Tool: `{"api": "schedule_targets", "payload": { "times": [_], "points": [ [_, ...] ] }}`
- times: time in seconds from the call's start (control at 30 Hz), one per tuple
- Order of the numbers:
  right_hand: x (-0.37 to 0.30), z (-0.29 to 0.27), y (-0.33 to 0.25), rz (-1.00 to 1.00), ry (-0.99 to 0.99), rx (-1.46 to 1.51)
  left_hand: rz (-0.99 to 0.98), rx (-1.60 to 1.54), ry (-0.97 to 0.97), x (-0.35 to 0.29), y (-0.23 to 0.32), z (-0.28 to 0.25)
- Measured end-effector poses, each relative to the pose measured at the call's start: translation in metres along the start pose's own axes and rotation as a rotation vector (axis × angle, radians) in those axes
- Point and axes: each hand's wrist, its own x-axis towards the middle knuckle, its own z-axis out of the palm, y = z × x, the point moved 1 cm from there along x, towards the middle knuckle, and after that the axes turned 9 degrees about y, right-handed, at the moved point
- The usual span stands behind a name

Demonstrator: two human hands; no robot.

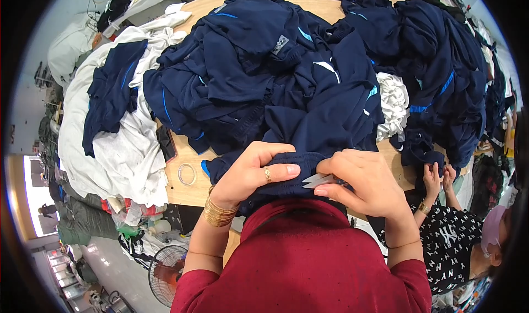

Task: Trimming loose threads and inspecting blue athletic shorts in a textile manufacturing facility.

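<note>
Close in front of me, my left hand (270, 167) pinches the gathered waistband of a navy garment (292, 161), thumb on top. Facing it, my right hand (352, 181) is closed around small thread snips (318, 181). The pale blades point left and lie against the waistband, slightly parted. Whether a thread is between them is too small to tell. Most of the snips' grip is hidden inside my right hand. The garment's lower part hangs down in front of my body, and beyond it a big heap of navy garments (237, 65) with blue and white trim covers the table.
White fabric (127, 159) is piled at the left with a navy piece (113, 93) on it. A tape roll (187, 174) lies on the wooden table (190, 189). White gathered bands (392, 106) separate the heaps. A co-worker's hands (435, 178) handle navy cloth at right. A fan (165, 274) stands lower left.
</note>
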Motion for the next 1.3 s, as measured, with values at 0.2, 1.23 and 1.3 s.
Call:
{"api": "schedule_targets", "payload": {
  "times": [0.2,1.23,1.3],
  "points": [
    [0.001,0.001,-0.003,-0.027,0.007,-0.022,-0.021,-0.017,-0.008,-0.001,0.002,0.003],
    [0.002,0.022,0.031,0.558,-0.172,0.773,0.097,0.148,-0.051,-0.002,-0.005,-0.007],
    [0.0,0.023,0.032,0.546,-0.186,0.698,0.126,0.244,-0.098,0.0,-0.002,-0.004]
  ]
}}
